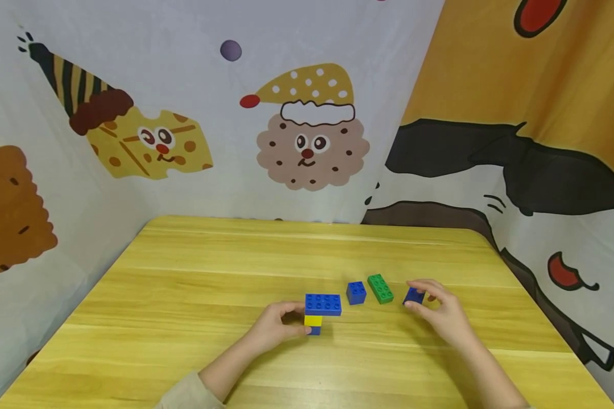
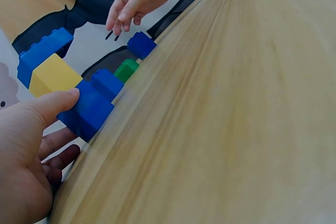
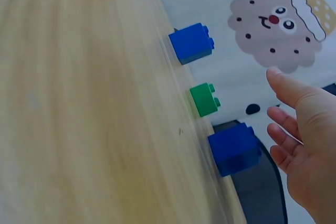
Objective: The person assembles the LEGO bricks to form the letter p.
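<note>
With thumb and fingers, my left hand (image 1: pixel 272 329) grips a stack of toy building bricks at its lower end. The stack has a blue brick (image 2: pixel 89 109) at the bottom, a yellow brick (image 1: pixel 313 321) in the middle and a long blue brick (image 1: pixel 323 304) across the top, overhanging to the right. My right hand (image 1: pixel 444 313) hovers by a separate blue brick (image 1: pixel 413 295) on the right. In the right wrist view its fingers (image 3: pixel 286 139) are spread loosely, apart from that brick, and hold nothing.
Between the hands, a small blue brick (image 1: pixel 356 293) and a longer green brick (image 1: pixel 380 288) stand on the wooden table (image 1: pixel 225 255). A printed cloth (image 1: pixel 184 68) hangs behind the table's far edge and along its sides.
</note>
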`<state>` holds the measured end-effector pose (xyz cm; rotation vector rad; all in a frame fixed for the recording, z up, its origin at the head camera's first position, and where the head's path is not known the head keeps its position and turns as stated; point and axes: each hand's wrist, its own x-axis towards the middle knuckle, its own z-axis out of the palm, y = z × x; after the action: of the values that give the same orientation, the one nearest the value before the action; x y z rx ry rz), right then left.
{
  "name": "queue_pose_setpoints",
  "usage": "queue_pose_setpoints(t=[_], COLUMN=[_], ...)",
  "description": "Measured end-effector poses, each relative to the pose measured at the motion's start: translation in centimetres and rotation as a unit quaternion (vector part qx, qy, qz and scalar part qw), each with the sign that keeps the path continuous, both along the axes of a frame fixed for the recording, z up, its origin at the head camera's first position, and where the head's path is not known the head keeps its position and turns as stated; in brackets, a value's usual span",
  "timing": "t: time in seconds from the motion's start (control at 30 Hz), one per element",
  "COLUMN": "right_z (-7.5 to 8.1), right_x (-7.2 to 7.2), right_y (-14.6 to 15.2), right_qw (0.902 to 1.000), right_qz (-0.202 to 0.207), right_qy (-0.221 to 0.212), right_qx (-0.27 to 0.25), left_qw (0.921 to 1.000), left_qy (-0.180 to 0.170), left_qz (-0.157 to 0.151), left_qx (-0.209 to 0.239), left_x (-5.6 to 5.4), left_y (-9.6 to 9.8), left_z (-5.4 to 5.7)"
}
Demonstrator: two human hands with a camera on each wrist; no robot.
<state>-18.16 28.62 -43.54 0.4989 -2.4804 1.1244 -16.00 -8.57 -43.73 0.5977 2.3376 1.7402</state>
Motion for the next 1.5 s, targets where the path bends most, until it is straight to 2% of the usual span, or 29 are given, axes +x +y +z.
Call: queue_pose_setpoints(t=[0.43, 0.8, 1.07, 1.5], right_z=[-1.2, -2.0, -2.3, -2.7], right_x=[-0.5, -0.7, -0.7, -0.9], right_y=[1.9, 2.7, 2.8, 2.8], right_qw=[0.9988, 0.9966, 0.9920, 0.9898], right_qz=[-0.046, -0.059, -0.060, -0.074], right_qy=[-0.013, -0.057, -0.111, -0.121], right_qx=[0.012, 0.009, -0.013, -0.012], left_qw=[1.0000, 1.0000, 0.9999, 1.0000], left_qy=[0.002, -0.006, -0.004, -0.002], left_qz=[-0.004, -0.005, -0.011, -0.008], left_qx=[0.003, 0.002, 0.008, 0.002], left_x=[0.2, 0.2, 0.1, 0.2], left_y=[0.0, 0.0, -0.1, -0.1], left_z=[0.3, 0.5, 0.3, 0.4])
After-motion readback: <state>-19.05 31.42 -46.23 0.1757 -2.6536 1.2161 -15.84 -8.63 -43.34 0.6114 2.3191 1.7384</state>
